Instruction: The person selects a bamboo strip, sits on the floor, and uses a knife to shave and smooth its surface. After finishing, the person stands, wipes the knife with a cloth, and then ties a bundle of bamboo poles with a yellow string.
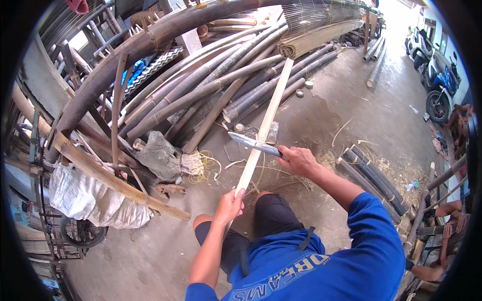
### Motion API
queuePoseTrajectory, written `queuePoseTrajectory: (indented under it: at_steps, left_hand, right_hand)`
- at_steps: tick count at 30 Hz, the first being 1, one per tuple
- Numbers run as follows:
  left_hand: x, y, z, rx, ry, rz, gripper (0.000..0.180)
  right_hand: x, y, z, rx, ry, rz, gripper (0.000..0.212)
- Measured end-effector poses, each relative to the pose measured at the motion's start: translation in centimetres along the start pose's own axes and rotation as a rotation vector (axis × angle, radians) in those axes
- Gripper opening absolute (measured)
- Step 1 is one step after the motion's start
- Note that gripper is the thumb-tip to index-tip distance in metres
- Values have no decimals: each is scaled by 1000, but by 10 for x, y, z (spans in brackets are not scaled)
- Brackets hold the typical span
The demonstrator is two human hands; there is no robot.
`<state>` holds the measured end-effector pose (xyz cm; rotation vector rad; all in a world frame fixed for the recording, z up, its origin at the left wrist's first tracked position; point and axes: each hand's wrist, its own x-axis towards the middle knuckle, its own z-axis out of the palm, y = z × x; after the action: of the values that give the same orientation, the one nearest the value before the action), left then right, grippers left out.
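Note:
A long, pale split bamboo slat (274, 106) slants away from me, its near end gripped in my left hand (230, 205). My right hand (298, 160) is wrapped round the handle of a machete (245, 141). The broad grey blade lies across the slat near its middle and points left. Thin shavings curl where the blade meets the bamboo. Just beyond the blade, a small block (273, 131) sits beside the slat. The slat's far end reaches up to a rolled bamboo blind (321, 39).
Dark bamboo poles (216, 95) are heaped ahead and left. A thick curved pole (115, 55) arches over the left side. Cut poles (374, 183) lie by shavings on my right. Motorbikes (439, 93) stand far right. Another person's hands (449, 226) show at the right edge.

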<state>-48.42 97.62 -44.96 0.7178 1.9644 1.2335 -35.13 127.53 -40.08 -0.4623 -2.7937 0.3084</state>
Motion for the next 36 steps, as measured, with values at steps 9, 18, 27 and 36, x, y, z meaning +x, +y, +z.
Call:
queuePoseTrajectory:
  at_steps: [9, 18, 27, 36]
  left_hand:
    - [-5, -13, -8, -22, -15, -31, 47]
    - [-16, -24, -9, -82, -41, -114, 45]
    - [-32, -35, -14, -128, -65, -172, 46]
    - [-123, -64, -29, -61, 45, -405, 49]
  right_hand:
    - [-1, -11, 1, 67, -116, 47, 34]
    - [4, -15, 9, -37, -175, -59, 33]
    - [16, 15, 19, -53, -42, -82, 28]
    - [44, 50, -15, -66, -100, 91, 30]
